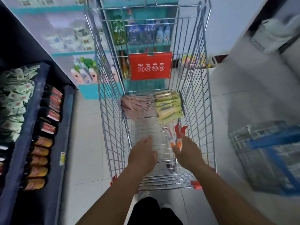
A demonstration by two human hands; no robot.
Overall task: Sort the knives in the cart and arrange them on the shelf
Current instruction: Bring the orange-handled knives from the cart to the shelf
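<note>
Where the wire cart (pixel 152 101) narrows toward its far end, the knives lie in two heaps on its floor: a fan of pink-carded packs (pixel 138 105) on the left and a stack of yellow-green carded packs (pixel 169 107) on the right, the two heaps just beside each other. Nearer the person, by the cart's right wall, lie a few loose red- and orange-handled pieces (pixel 179 131) (whether knives or scissors I cannot tell through the blur).

Both arms reach down into the cart. The left hand (pixel 143 155) hangs with fingers straight and relaxed, holding nothing, over the bare wire floor. The right hand (pixel 189 152) has its fingers spread and loose, just beside the orange handles; whether it touches them is not clear.

On the cart's far wall hangs a red sign (pixel 151 66), seen upside down, with four round pictograms and the words "NO NO NO YES" reversed by the angle. No print on the knife cards can be read.

To the left runs a dark shelf unit (pixel 40 120) with rows of small red and orange packets and a bin of pale sachets; their labels are smeared. Beyond stand teal shelves (pixel 90 91) of bottles and tubs, brands illegible. At right, a blue crate-like rack (pixel 269 153) is cut off by the frame's edge and heavily blurred.
</note>
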